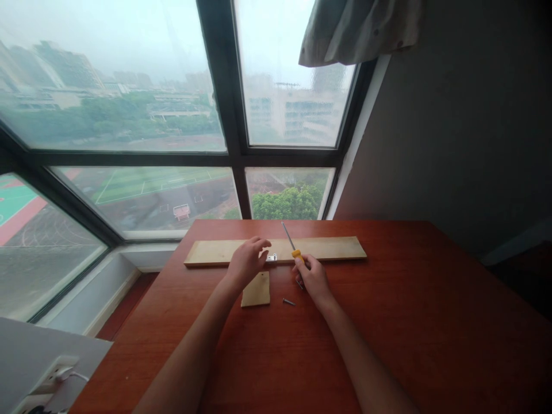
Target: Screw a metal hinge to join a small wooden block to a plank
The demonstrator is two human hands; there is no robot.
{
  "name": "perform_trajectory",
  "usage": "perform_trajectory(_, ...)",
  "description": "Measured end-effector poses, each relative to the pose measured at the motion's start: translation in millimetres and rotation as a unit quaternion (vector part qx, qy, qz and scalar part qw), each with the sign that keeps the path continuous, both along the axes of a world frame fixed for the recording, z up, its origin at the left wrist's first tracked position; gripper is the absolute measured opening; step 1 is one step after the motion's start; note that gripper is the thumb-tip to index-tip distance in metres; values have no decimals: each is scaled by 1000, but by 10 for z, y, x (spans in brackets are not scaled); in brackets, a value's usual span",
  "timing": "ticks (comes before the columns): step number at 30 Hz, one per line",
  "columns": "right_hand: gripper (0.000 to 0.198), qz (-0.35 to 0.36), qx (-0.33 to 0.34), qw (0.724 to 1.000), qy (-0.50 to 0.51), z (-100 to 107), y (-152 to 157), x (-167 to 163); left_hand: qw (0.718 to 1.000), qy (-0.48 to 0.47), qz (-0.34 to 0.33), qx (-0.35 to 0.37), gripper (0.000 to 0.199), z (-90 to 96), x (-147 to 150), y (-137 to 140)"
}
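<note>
My right hand (314,278) is closed around the yellow handle of a screwdriver (296,253), whose metal shaft points up and away over a long wooden board (319,248). My left hand (249,260) hovers at the board's near edge with fingers curved and apart, and nothing shows in them. Just right of its fingertips a small metal bracket (271,258) sits at the board's near edge. Below the left hand lies a small wooden piece (256,290) with a hole near its top. A loose screw (289,302) rests on the table, and another screw (300,284) shows by my right fingers.
The reddish-brown table (409,322) runs up to large windows with dark frames (235,115). A curtain (362,31) hangs at the upper right, beside a grey wall (452,132). At the lower left a wall socket (56,375) has a white plug and cable.
</note>
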State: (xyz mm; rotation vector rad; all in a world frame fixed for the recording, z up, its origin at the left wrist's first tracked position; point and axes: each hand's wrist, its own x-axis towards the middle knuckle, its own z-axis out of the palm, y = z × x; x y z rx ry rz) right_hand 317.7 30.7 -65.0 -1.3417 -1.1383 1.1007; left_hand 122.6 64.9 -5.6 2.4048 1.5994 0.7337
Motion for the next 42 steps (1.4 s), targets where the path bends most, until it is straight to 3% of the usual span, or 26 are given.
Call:
perform_trajectory(7,44,1,-2,1000,-5,-2,-2,11,1000,-13,3,16,18,-23,-92,-5)
perform_trajectory(16,42,2,-2,1000,-7,6,-16,12,996,-30,-70,38,18,-103,-35,-61)
perform_trajectory(27,43,8,1,1000,-12,11,-26,21,997,9,-63,45,18,-187,0,-75)
perform_trajectory(30,43,11,-1,1000,-12,20,-35,20,997,39,-43,55,27,-212,-88,-51)
perform_trajectory(35,43,13,-3,1000,-17,44,-54,24,993,110,-11,26,61,-299,-248,-2)
perform_trajectory(42,42,15,-8,1000,-22,41,-57,43,991,135,-1,-1,60,-362,-261,-6)
